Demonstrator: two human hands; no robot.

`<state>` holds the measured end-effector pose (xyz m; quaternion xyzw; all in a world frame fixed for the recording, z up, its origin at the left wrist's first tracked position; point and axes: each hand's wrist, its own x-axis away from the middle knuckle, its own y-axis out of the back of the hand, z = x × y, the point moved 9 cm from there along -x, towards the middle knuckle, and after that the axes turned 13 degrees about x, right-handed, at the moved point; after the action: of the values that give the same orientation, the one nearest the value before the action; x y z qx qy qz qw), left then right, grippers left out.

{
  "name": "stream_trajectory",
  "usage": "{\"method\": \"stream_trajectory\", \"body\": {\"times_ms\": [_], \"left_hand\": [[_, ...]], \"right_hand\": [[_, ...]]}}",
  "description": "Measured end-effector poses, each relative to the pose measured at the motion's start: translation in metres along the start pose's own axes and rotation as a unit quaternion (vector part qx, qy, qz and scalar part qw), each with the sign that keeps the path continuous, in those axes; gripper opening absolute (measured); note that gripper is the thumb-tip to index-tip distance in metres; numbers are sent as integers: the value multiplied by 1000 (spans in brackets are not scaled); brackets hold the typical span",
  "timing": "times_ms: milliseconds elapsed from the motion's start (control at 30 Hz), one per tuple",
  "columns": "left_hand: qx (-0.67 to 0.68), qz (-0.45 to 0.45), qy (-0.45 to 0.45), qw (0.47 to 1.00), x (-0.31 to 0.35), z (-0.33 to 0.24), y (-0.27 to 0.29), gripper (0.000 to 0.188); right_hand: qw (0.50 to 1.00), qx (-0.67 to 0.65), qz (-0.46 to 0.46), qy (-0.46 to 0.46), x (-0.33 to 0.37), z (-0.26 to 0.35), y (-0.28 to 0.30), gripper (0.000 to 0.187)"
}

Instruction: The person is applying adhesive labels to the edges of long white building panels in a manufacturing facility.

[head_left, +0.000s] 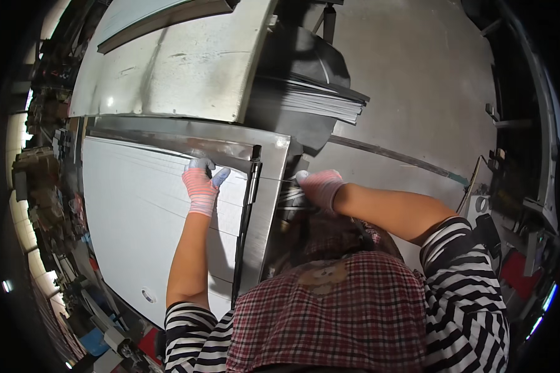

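My left hand [201, 185], in a pink-striped glove with grey-blue fingertips, rests over the far part of a large white panel [143, 217]. Its thumb stands apart from the bent fingers, and I see nothing held in it. To the right, beyond the panel's dark edge strip [247, 208], my right hand [320, 186] is closed in a matching glove. A thin strip [277, 179] runs from near the panel's edge to its fingertips. Below that hand, several pale narrow strips [292, 196] are partly hidden.
A metal-topped table [199, 68] with a dark metal channel [162, 25] adjoins the panel's far side. A bundle of long strips [330, 102] lies on dark sheeting [314, 133] at the right. Grey floor [417, 68] stretches beyond; stacked goods [40, 193] line the left.
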<state>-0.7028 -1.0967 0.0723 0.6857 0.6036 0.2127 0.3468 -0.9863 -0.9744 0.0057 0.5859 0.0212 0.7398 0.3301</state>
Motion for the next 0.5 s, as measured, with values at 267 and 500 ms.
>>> {"method": "stream_trajectory", "body": {"times_ms": [267,500], "left_hand": [[8,-14,-58,998,1,-5,9,52],[-125,125,52,983,-13,4,18,44]], "right_hand": [[940,189,-55,279,60,-9,-3,34],[899,162,-19,406,105,85,-9,22]]}}
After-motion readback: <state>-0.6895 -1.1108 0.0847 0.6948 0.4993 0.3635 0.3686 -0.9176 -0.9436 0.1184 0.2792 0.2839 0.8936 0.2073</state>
